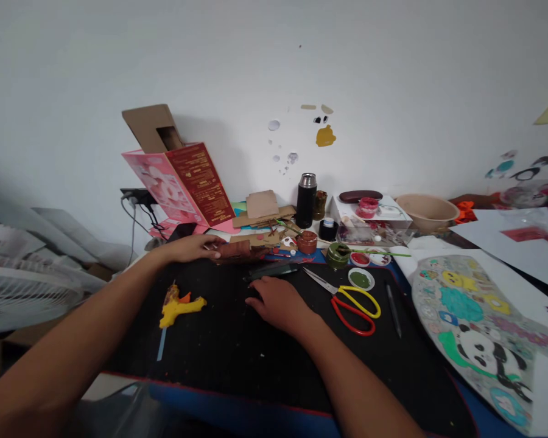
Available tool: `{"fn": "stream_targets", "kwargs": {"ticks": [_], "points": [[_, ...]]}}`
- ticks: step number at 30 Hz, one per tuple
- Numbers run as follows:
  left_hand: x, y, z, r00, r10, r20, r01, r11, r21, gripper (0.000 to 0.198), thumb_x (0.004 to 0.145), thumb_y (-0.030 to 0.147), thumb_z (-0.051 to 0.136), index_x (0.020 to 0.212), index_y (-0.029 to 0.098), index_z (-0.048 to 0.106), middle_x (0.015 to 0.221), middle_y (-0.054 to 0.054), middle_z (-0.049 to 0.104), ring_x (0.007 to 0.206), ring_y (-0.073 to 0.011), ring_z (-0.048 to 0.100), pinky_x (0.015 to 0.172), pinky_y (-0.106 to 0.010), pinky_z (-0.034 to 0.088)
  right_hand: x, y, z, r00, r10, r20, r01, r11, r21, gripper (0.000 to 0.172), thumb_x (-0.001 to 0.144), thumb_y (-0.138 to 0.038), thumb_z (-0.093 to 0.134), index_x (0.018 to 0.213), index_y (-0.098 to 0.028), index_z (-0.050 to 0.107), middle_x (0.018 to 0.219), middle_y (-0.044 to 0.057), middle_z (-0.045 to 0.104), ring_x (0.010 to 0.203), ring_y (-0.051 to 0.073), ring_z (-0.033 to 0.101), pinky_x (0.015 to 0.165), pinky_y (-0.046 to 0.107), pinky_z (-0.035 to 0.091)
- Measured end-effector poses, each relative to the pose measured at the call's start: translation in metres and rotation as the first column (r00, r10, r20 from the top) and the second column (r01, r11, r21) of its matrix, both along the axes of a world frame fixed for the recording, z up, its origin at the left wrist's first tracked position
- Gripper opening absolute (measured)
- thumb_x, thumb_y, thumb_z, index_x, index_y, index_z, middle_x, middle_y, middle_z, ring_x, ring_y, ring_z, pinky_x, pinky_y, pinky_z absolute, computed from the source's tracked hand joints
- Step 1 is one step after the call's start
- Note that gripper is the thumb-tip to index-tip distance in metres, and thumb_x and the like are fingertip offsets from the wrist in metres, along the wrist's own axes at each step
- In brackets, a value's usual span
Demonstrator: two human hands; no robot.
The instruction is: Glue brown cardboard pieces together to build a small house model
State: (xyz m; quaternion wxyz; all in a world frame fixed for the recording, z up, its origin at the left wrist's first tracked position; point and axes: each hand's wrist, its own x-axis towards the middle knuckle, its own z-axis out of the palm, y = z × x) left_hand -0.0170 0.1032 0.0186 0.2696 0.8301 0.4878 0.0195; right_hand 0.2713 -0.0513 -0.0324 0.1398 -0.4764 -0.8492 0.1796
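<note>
My left hand (194,246) reaches to the back of the black mat (237,371), thumb and fingers closed at the left end of a brown, rough-surfaced block (235,249). Palm down on the mat rests my right hand (276,299), thumb apart from the fingers and nothing visible in it. Just behind it lies a dark, flat, long object (274,271) whose kind I cannot make out. Scissors (342,296) with one yellow and one red handle lie open to the right. Nearer my left forearm is a yellow clay figure (178,308) on a pale blue stick.
Paint jars, a green jar (337,255) and a reddish-brown jar (307,242), stand behind the mat beside a black flask (306,201). A pen (393,310) and a painted panel (479,340) lie right. A pink box (178,182) leans left, near a white fan (27,280).
</note>
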Motion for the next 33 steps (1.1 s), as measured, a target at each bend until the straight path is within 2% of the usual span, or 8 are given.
{"fn": "stream_targets", "kwargs": {"ticks": [7, 14, 23, 33], "points": [[0.000, 0.004, -0.003, 1.000, 0.001, -0.002, -0.001, 0.999, 0.035, 0.069, 0.079, 0.063, 0.065, 0.132, 0.019, 0.067, 0.125, -0.011, 0.075, 0.111, -0.0302, 0.070, 0.096, -0.034, 0.051, 0.000, 0.000, 0.001, 1.000, 0.014, 0.011, -0.014, 1.000, -0.001, 0.038, 0.104, -0.039, 0.060, 0.131, -0.013, 0.069, 0.122, 0.016, 0.073, 0.114, 0.030, 0.069, 0.096, 0.039, 0.051], [0.003, 0.001, -0.003, 0.999, 0.003, -0.033, -0.001, 0.999, 0.054, 0.066, 0.079, 0.064, 0.063, 0.129, 0.022, 0.069, 0.101, -0.007, 0.077, 0.090, -0.0273, 0.070, 0.078, -0.031, 0.051, 0.000, 0.001, -0.002, 1.000, 0.020, 0.005, -0.020, 0.999, 0.035, 0.039, 0.104, -0.040, 0.061, 0.129, -0.012, 0.069, 0.120, 0.015, 0.074, 0.111, 0.030, 0.070, 0.094, 0.039, 0.052], [0.023, -0.009, -0.005, 0.996, -0.008, -0.092, 0.017, 0.995, 0.097, 0.044, 0.083, 0.052, 0.052, 0.104, 0.020, 0.074, 0.101, -0.008, 0.078, 0.090, -0.0263, 0.070, 0.080, -0.031, 0.050, 0.001, 0.000, -0.002, 1.000, 0.020, 0.004, -0.020, 0.999, 0.035, 0.038, 0.104, -0.040, 0.061, 0.129, -0.013, 0.069, 0.119, 0.016, 0.073, 0.111, 0.031, 0.070, 0.093, 0.040, 0.052], [0.028, -0.013, -0.025, 0.989, 0.117, -0.095, -0.085, 0.955, 0.283, 0.037, 0.081, 0.044, 0.054, 0.104, 0.021, 0.072, 0.106, -0.013, 0.077, 0.096, -0.0308, 0.069, 0.086, -0.036, 0.049, 0.000, -0.002, 0.002, 1.000, 0.018, 0.009, -0.018, 1.000, 0.014, 0.037, 0.104, -0.040, 0.061, 0.128, -0.013, 0.069, 0.121, 0.016, 0.073, 0.114, 0.031, 0.069, 0.095, 0.040, 0.051]]}}
